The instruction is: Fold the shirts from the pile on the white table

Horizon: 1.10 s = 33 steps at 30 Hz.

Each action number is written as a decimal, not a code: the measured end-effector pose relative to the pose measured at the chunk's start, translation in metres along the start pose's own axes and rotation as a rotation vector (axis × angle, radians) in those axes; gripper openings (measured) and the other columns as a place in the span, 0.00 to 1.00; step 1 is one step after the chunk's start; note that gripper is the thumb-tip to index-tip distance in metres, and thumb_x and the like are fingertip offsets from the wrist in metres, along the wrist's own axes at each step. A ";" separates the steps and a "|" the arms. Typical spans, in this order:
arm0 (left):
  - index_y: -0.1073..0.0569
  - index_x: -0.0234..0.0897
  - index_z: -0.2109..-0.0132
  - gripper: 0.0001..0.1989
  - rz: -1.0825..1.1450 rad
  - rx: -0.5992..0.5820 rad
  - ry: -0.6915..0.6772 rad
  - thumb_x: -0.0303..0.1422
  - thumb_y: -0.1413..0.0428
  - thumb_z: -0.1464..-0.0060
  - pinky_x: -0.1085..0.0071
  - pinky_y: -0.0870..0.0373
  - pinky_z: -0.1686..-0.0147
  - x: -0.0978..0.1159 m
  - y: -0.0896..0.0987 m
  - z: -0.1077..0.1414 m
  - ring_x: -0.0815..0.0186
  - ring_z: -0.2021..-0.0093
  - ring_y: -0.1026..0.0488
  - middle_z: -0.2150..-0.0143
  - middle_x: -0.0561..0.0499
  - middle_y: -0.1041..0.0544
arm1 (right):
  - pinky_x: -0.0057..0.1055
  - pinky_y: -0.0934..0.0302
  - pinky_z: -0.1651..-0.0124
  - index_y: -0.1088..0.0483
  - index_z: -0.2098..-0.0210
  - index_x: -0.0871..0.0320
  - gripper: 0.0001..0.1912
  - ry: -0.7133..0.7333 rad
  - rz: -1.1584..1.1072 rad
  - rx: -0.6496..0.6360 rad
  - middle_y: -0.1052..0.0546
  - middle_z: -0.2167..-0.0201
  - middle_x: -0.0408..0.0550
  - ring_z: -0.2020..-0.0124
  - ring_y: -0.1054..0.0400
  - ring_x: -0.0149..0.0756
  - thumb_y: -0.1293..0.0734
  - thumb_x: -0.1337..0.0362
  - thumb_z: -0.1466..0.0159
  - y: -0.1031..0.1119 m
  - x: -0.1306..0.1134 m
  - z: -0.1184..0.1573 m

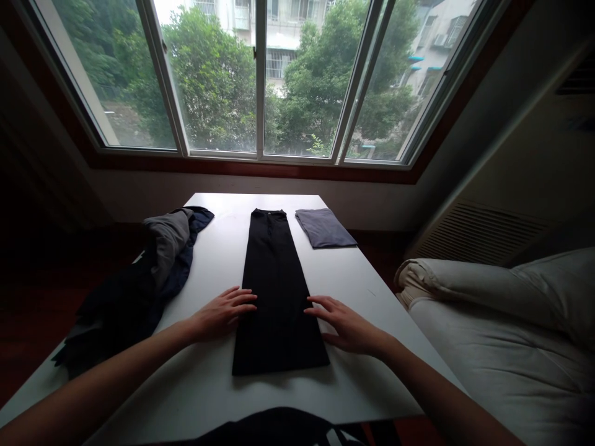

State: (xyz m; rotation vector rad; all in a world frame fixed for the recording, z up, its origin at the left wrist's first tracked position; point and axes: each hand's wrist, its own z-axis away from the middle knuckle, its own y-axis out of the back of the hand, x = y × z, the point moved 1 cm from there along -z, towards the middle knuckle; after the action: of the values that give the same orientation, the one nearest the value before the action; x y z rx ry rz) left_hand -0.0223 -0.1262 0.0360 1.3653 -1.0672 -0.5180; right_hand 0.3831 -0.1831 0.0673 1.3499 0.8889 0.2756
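Black trousers, folded lengthwise into a long flat strip, lie on the white table, their waistband toward the window. My left hand rests at the strip's left edge, fingers stretched out with the tips on the cloth. On the opposite edge, my right hand lies with its fingers extended and apart, the tips touching the fabric. Neither hand grips anything. Beyond my right hand sits a flat, folded grey garment. Left of the trousers, a loose heap of grey and dark clothes hangs over the table's left side.
A sliding window with a red-brown frame spans the wall behind the table. To the right stands a pale upholstered sofa, close to the table's right edge. Dark reddish floor shows at the left.
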 end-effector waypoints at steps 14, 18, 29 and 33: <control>0.30 0.52 0.32 0.32 -0.011 -0.077 -0.065 0.24 0.41 0.42 0.46 0.50 0.26 0.049 -0.011 0.015 0.51 0.28 0.38 0.28 0.49 0.33 | 0.55 0.56 0.24 0.29 0.35 0.50 0.29 0.237 0.042 0.100 0.30 0.33 0.52 0.28 0.42 0.44 0.35 0.74 0.34 -0.039 -0.022 -0.027; 0.27 0.52 0.34 0.29 0.028 -0.059 -0.057 0.23 0.44 0.39 0.49 0.43 0.28 0.050 -0.010 0.011 0.53 0.31 0.33 0.30 0.50 0.31 | 0.52 0.50 0.26 0.26 0.37 0.50 0.28 0.257 -0.095 0.033 0.25 0.38 0.51 0.32 0.36 0.45 0.32 0.72 0.36 -0.035 -0.031 -0.026; 0.23 0.46 0.35 0.21 0.838 -0.414 -0.224 0.40 0.49 0.29 0.71 0.26 0.43 0.128 0.098 0.016 0.58 0.44 0.20 0.42 0.45 0.19 | 0.35 0.31 0.42 0.20 0.46 0.57 0.19 0.116 -0.862 -0.529 0.18 0.50 0.54 0.47 0.23 0.43 0.34 0.54 0.29 0.042 -0.108 -0.006; 0.23 0.46 0.35 0.26 0.965 -0.444 -0.443 0.50 0.54 0.29 0.68 0.26 0.42 0.150 0.121 0.008 0.54 0.43 0.21 0.42 0.42 0.20 | 0.38 0.35 0.38 0.17 0.61 0.54 0.28 0.243 -0.984 -0.597 0.21 0.45 0.57 0.36 0.31 0.52 0.28 0.35 0.40 0.063 -0.126 -0.011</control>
State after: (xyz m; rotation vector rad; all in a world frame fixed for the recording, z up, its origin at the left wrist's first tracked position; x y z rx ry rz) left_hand 0.0083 -0.2313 0.1949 0.2484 -1.6867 -0.2923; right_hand 0.3120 -0.2407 0.1757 0.2423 1.4270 -0.0742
